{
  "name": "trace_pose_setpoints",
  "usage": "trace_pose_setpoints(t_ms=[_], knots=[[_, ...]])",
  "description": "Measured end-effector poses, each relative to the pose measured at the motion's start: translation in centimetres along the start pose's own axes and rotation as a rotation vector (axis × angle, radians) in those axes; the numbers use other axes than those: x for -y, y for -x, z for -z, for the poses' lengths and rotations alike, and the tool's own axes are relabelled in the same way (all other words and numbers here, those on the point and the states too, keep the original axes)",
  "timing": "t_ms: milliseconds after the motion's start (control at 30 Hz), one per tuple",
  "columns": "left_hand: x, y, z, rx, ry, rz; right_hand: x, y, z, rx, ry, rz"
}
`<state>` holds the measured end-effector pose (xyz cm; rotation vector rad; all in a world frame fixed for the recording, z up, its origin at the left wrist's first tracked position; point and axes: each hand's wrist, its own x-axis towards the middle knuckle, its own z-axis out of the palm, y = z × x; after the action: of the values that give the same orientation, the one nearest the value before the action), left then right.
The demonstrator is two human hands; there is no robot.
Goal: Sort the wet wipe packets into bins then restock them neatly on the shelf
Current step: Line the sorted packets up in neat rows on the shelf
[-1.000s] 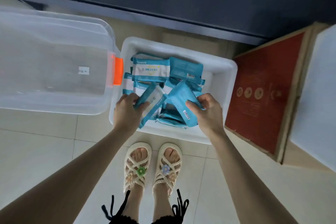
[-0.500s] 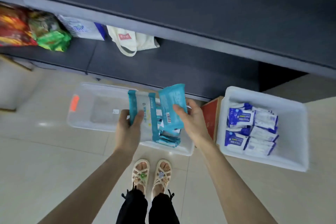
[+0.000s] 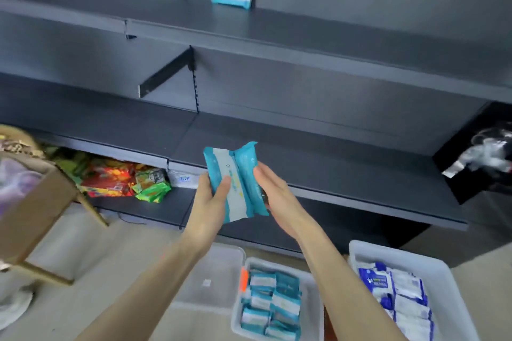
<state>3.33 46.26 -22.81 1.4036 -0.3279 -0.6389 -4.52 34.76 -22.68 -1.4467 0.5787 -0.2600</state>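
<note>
At the frame's centre, the left hand (image 3: 212, 195) and right hand (image 3: 278, 194) each grasp the two teal wet wipe packets (image 3: 235, 180), held upright before the dark shelf (image 3: 346, 171). More teal packets fill a white bin (image 3: 277, 262) at lower centre.

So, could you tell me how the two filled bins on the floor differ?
The middle bin holds teal packets; the right bin holds blue packets. The middle bin looks narrower than the right bin. Both are white and open-topped.
</note>
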Motion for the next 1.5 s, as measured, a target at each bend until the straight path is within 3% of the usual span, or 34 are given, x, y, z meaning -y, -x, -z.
trace_pose_setpoints(t_ms=[133, 333, 500, 667, 967, 1167, 1333, 1500], knots=[[-4.8, -1.6, 5.3, 0.184, 0.043, 0.02, 3.7, -1.3, -5.0, -0.053, -0.026, 0.058], [-11.3, -5.5, 10.5, 0.437, -0.05, -0.053, 10.0, -4.0, -8.5, -0.273, 0.041, 0.148], [-17.1, -11.5, 11.3, 0.393, -0.127, -0.238, 16.7, -7.2, -8.0, -0.393, 0.235, 0.227], [-22.9, -18.5, 10.6, 0.349, -0.265, -0.405, 22.7, -12.6, -6.4, -0.382, 0.274, 0.228], [-29.9, -31.2, 8.9, 0.413, -0.366, -0.245, 29.9, -23.2, -2.7, -0.286, 0.374, 0.389], [-29.2, -37.8, 6.4, 0.324, -0.047, -0.146, 31.6, -28.8, -0.6, -0.321, 0.276, 0.394], [-28.8, -43.6, 4.4, 0.219, 0.05, -0.189, 31.3, -33.7, 0.9, -0.336, 0.239, 0.358], [-28.3, -48.7, 2.4, 0.451, 0.18, -0.048, 31.0, -39.2, 2.3, -0.378, 0.184, 0.306]])
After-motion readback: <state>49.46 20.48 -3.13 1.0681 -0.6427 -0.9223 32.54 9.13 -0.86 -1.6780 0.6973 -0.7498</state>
